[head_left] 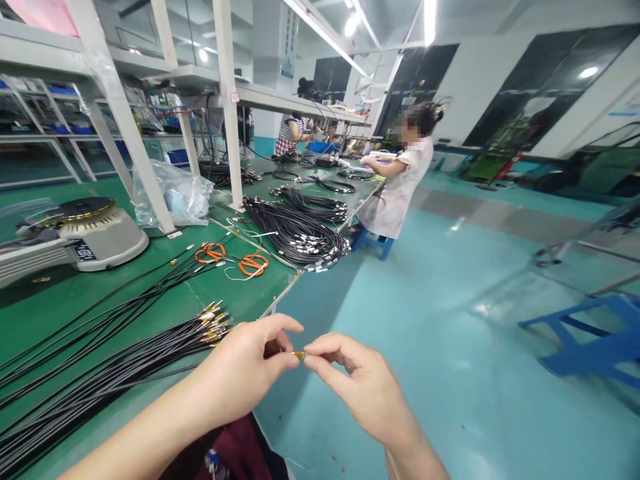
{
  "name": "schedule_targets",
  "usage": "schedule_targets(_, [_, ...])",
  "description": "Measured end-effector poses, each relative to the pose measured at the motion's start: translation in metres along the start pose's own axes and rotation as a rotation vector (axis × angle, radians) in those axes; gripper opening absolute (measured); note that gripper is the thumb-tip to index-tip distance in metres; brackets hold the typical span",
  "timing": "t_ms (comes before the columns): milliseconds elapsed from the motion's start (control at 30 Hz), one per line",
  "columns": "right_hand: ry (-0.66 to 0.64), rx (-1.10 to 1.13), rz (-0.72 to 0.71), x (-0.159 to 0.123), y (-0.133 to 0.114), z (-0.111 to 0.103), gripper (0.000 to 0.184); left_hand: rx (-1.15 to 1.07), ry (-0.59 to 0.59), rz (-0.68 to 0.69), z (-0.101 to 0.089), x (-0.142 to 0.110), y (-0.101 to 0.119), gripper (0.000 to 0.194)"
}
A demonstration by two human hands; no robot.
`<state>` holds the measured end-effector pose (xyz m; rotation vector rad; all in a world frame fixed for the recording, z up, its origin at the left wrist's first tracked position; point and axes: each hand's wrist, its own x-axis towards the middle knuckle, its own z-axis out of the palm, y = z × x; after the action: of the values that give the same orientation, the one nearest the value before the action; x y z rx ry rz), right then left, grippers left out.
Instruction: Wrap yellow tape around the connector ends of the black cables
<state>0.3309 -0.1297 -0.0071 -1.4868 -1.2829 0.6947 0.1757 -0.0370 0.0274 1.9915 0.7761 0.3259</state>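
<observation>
My left hand (pixel 250 363) and my right hand (pixel 357 380) meet in front of me, just past the table's edge. Between their fingertips shows a small yellow-wrapped cable end (pixel 299 355). My right thumb and index finger pinch its tip. The left thumb presses against its other side, with the index finger lifted above and the other fingers curled. Most of the held cable is hidden by my left hand. Beside my left wrist lies a bundle of black cables (pixel 125 360), with yellow-wrapped metal ends (pixel 214 323) pointing towards the hand.
Two orange-handled scissors (pixel 253 265) (pixel 210 253) lie on the green table (pixel 250 297). Beyond them are coiled black cables (pixel 300 230). A grey tape dispenser (pixel 105 237) stands left, near a plastic bag (pixel 173 193). Two people work farther along. A blue stool (pixel 590 340) stands right.
</observation>
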Motion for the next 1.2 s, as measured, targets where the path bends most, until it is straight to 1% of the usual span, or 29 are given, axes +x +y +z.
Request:
schedule_targets(67, [0.008, 0.04, 0.013, -0.002, 0.001, 0.001, 0.004, 0.036, -0.031, -0.036, -0.002, -0.002, -0.001, 0.025])
schedule_targets(133, [0.011, 0.06, 0.016, -0.003, 0.003, 0.003, 0.004, 0.128, -0.063, -0.068, -0.006, -0.005, -0.002, 0.019])
schedule_targets(233, [0.03, 0.089, 0.029, -0.004, 0.006, 0.007, 0.004, 0.215, -0.107, -0.091, -0.01, -0.007, -0.001, 0.025])
schedule_targets(333, [0.08, 0.12, 0.037, -0.006, 0.007, 0.011, 0.004, 0.182, -0.106, -0.125, -0.01, -0.007, 0.001, 0.028])
schedule_targets(433, [0.124, 0.118, -0.009, -0.009, 0.006, 0.013, 0.001, 0.133, -0.08, -0.169, -0.007, -0.007, 0.002, 0.031])
schedule_targets(500, [0.139, 0.108, -0.031, -0.011, 0.005, 0.013, 0.004, 0.118, -0.075, -0.185, -0.005, -0.007, 0.002, 0.031])
schedule_targets(633, [0.123, 0.094, -0.032, -0.014, 0.002, 0.011, 0.007, 0.128, -0.088, -0.167, -0.003, -0.009, 0.005, 0.028])
schedule_targets(800, [0.097, 0.101, -0.07, -0.015, 0.001, 0.01, 0.008, 0.175, -0.133, -0.152, -0.006, -0.009, 0.007, 0.028])
schedule_targets(900, [0.089, 0.128, -0.024, -0.015, 0.002, 0.012, 0.008, 0.236, -0.138, -0.113, -0.006, -0.011, 0.007, 0.028])
schedule_targets(967, [0.09, 0.162, 0.027, -0.015, 0.003, 0.015, 0.007, 0.288, -0.125, -0.073, -0.006, -0.012, 0.008, 0.027])
schedule_targets(1033, [0.102, 0.185, 0.046, -0.016, 0.003, 0.018, 0.006, 0.309, -0.112, -0.055, -0.004, -0.013, 0.008, 0.027])
schedule_targets(1133, [0.112, 0.184, 0.038, -0.017, 0.001, 0.02, 0.006, 0.229, -0.117, -0.094, -0.003, -0.014, 0.007, 0.027])
schedule_targets(1200, [0.077, 0.216, 0.075, -0.016, 0.0, 0.019, 0.007, 0.151, -0.131, -0.117, -0.003, -0.013, 0.006, 0.026])
